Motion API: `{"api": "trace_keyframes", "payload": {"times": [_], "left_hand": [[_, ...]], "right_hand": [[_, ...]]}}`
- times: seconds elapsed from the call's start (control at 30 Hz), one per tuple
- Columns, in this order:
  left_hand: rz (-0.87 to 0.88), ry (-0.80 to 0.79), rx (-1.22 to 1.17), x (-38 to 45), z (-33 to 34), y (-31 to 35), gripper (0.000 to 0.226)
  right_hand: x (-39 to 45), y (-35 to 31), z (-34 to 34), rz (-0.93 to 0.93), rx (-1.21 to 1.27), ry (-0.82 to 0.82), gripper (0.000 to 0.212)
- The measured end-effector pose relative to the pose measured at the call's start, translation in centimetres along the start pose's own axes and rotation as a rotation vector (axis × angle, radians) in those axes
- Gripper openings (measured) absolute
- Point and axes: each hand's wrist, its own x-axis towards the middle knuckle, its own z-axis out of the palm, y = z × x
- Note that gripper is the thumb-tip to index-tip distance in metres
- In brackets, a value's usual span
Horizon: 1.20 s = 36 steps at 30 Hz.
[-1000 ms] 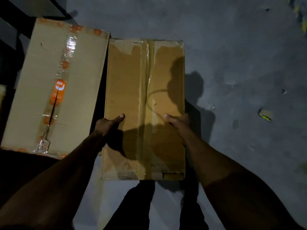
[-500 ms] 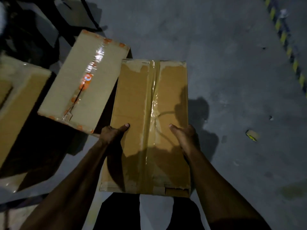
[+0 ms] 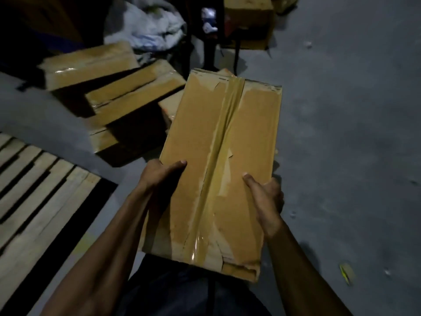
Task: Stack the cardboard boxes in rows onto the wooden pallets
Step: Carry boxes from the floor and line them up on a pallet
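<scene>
- Grey concrete floor (image 3: 341,133), dim light, small scraps scattered on it; a yellow scrap (image 3: 345,273) lies at lower right
- The pallet (image 3: 34,190) sits at the left edge, its pale slats bare in the part that shows, dark gaps between them
- A strip of bare floor runs between the pallet and the pile of boxes (image 3: 118,92) beyond it; those boxes lie crooked, overlapping one another, taped along their tops
- Farther back, a crumpled white sheet (image 3: 150,26) and another box (image 3: 248,21) among dark frames; blurred, little more can be told
- The box (image 3: 218,160) is held off the floor in front of the body, long side pointing away, a tape seam down its middle, torn paper at its near corner
- Left hand (image 3: 159,176) grips the box's left edge, thumb on top
- Right hand (image 3: 265,197) grips the right edge, thumb on top, fingers wrapped under
- To the right of the box the floor lies open and wide; its far left corner overlaps the pile in view
</scene>
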Motion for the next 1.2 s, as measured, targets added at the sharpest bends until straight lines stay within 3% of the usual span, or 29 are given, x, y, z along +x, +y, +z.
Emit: {"api": "trace_keyframes", "payload": {"times": [0.17,0.33,0.43,0.77,0.87,1.0,1.2], "left_hand": [[0.023,0.165,-0.124,-8.0,-6.1,-3.2,0.04],[-0.044,0.379,-0.173,-12.6,-12.7,-9.1,0.085],[-0.082,0.481,-0.211,-15.1,-16.6,-13.5,0.085],[-0.195,0.737,-0.34,-25.3,-32.4,-30.1,0.069],[-0.253,0.795,-0.357,-29.2,-39.1,-36.3,0.054],[-0.343,0.878,-0.407,-33.9,-46.5,-42.3,0.074],[-0.421,1.011,-0.472,-38.3,-56.0,-48.9,0.09]], "right_hand": [[-6.1,-1.4,0.7,-0.157,-0.041,-0.142,0.06],[-12.1,-1.5,4.4,-0.3,-0.164,-0.284,0.078],[-16.1,-1.2,7.2,-0.356,-0.254,-0.367,0.071],[-34.0,4.5,21.0,-0.545,-0.493,-0.604,0.087],[-42.3,7.0,26.0,-0.608,-0.564,-0.673,0.076],[-51.6,8.8,32.1,-0.672,-0.634,-0.752,0.063],[-62.4,10.6,40.2,-0.791,-0.695,-0.861,0.069]]}}
